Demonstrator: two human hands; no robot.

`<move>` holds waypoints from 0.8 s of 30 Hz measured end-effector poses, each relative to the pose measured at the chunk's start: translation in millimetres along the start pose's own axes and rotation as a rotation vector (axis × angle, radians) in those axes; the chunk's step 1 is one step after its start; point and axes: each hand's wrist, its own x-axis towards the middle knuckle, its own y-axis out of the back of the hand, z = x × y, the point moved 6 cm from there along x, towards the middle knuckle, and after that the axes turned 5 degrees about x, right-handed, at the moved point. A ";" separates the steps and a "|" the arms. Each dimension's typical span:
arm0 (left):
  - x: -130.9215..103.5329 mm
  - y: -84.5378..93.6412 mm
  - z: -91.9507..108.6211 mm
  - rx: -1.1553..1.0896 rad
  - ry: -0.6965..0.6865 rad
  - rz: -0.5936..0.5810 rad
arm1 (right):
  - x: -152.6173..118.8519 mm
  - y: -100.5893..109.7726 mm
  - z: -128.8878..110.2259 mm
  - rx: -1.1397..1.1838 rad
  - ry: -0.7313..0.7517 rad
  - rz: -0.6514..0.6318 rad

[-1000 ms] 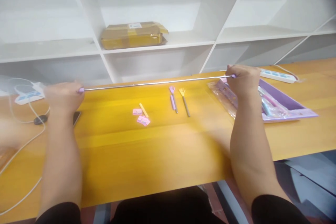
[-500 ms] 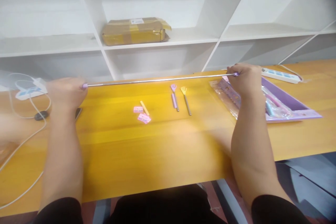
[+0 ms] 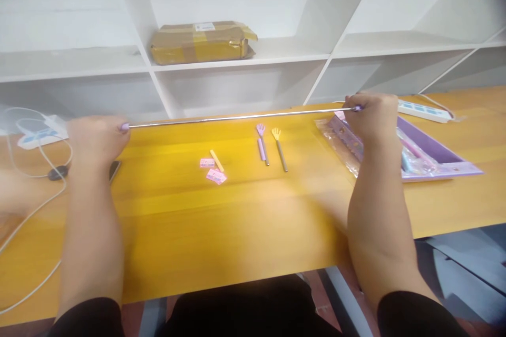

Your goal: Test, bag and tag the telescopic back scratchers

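Note:
A thin silver rod (image 3: 237, 117) with purple ends stretches nearly level above the table. My left hand (image 3: 98, 138) is closed round its left end, and my right hand (image 3: 373, 116) grips the right end. Below the rod lie a purple hand-shaped scratcher (image 3: 261, 131) beside a purple tube (image 3: 261, 150), and a yellow hand-shaped scratcher (image 3: 279, 142). Further left are a yellow stick (image 3: 216, 160) and two pink cards (image 3: 206, 162) (image 3: 216, 176).
A purple box (image 3: 460, 169) with plastic-wrapped items lies at the right, partly behind my right forearm. Power strips (image 3: 425, 110) (image 3: 41, 137) and cables lie on both sides. A taped parcel (image 3: 201, 45) sits on the white shelf; a phone (image 3: 114, 170) is beside my left wrist.
The view has shifted slightly. My left hand has moved a little to the left; both hands still hold the rod.

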 end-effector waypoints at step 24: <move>-1.3 -2.3 2.2 0.095 0.013 -0.008 | 9.8 6.6 2.2 -0.028 -0.148 -0.045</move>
